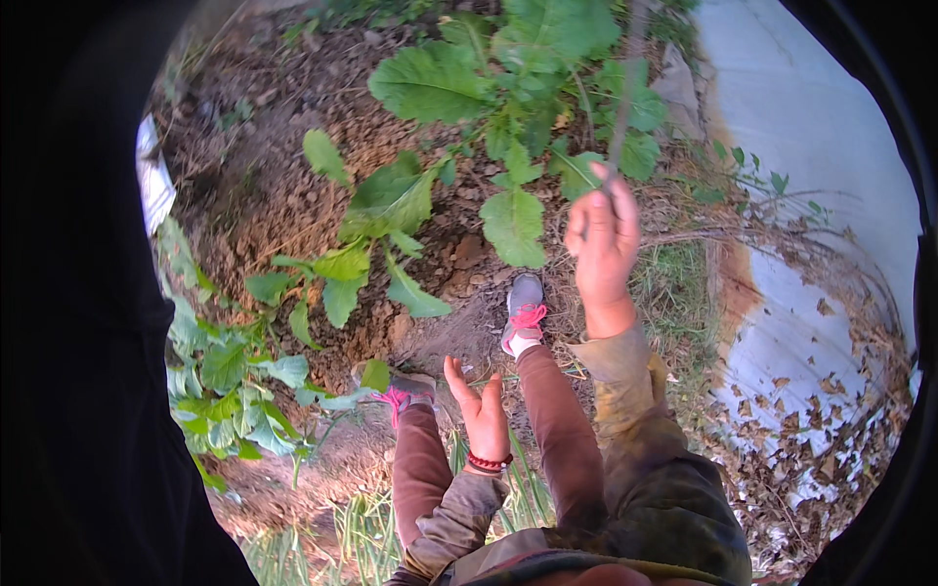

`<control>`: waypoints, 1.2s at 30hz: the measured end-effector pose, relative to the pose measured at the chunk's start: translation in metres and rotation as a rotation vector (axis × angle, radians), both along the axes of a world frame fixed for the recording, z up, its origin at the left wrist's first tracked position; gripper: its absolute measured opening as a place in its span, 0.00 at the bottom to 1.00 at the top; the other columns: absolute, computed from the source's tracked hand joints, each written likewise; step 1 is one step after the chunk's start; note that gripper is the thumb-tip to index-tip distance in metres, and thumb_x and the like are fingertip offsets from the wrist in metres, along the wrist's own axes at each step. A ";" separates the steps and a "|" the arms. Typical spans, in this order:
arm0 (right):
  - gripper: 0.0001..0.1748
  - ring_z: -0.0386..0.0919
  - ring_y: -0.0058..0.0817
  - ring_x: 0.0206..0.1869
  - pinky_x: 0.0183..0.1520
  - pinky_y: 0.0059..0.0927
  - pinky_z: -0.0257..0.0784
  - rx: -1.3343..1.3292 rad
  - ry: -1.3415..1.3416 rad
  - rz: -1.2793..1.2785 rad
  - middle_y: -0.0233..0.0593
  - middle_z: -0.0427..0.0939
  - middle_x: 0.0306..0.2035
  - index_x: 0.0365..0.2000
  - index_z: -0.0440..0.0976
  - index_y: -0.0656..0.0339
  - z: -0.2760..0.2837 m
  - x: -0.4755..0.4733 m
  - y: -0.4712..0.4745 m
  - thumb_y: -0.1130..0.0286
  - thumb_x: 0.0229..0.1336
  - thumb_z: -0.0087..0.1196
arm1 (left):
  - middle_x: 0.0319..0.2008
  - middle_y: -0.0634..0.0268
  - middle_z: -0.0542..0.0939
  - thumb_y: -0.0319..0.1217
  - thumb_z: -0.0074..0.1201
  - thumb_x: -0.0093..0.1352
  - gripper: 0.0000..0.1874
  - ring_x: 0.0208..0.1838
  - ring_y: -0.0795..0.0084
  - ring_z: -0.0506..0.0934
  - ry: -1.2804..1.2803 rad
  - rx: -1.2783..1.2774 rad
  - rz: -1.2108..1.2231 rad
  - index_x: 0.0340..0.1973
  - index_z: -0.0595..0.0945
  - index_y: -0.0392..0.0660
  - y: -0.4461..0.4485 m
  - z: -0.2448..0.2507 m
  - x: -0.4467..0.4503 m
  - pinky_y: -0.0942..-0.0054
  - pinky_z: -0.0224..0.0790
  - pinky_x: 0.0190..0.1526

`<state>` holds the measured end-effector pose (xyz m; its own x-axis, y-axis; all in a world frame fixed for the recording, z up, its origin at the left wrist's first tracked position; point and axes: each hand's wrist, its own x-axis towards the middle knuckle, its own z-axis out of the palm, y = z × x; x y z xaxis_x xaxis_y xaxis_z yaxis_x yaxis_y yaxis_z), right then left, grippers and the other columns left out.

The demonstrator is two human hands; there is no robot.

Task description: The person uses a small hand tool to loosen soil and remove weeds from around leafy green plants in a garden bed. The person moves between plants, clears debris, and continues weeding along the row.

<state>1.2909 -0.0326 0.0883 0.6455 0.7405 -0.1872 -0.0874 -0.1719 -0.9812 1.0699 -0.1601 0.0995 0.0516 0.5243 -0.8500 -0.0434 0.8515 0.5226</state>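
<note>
My right hand [607, 242] is raised at the right of the leafy plants, its fingers closed on a thin grey-brown stick [624, 121]. The stick runs up past the top of the view and is blurred, so its kind is unclear. Just beyond it stands a large green plant with broad toothed leaves [432, 82]. Lower down, my left hand [480, 421] hangs in front of my legs with a dark red bracelet [489, 463] at the wrist. Its fingers are apart and hold nothing.
Grey shoes with pink laces [526, 315] stand on bare soil [293, 154]. More leafy plants [227, 366] grow at the left. White sheeting [806, 110] with dry leaves on its lower part borders the right. Thin green stalks [366, 527] grow near my legs.
</note>
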 end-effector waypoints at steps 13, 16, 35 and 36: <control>0.22 0.66 0.17 0.22 0.27 0.23 0.64 -0.649 -0.166 -0.451 0.33 0.76 0.28 0.61 0.70 0.58 -0.113 0.134 -0.245 0.66 0.69 0.49 | 0.74 0.45 0.50 0.25 0.51 0.70 0.41 0.77 0.58 0.47 0.080 0.016 -0.263 0.73 0.46 0.37 -0.026 -0.025 0.035 0.67 0.36 0.74; 0.26 0.73 0.26 0.26 0.33 0.31 0.70 -0.912 -0.374 -0.207 0.45 0.80 0.31 0.62 0.69 0.57 -0.135 0.173 -0.201 0.63 0.65 0.51 | 0.74 0.44 0.51 0.26 0.51 0.70 0.41 0.77 0.59 0.47 0.088 0.017 -0.265 0.73 0.47 0.36 -0.032 -0.033 0.038 0.66 0.36 0.74; 0.29 0.69 0.20 0.20 0.25 0.32 0.69 -1.048 -0.465 -0.037 0.41 0.79 0.24 0.66 0.65 0.44 -0.158 0.231 -0.160 0.69 0.65 0.50 | 0.74 0.43 0.48 0.26 0.51 0.70 0.42 0.78 0.58 0.45 0.069 -0.039 -0.299 0.73 0.46 0.35 -0.022 -0.031 0.062 0.66 0.34 0.74; 0.29 0.68 0.21 0.20 0.27 0.31 0.68 -0.990 -0.450 -0.070 0.41 0.77 0.22 0.67 0.64 0.45 -0.165 0.220 -0.157 0.68 0.65 0.49 | 0.74 0.43 0.49 0.26 0.52 0.70 0.42 0.78 0.58 0.45 0.056 -0.050 -0.288 0.73 0.46 0.34 -0.021 -0.030 0.065 0.65 0.34 0.74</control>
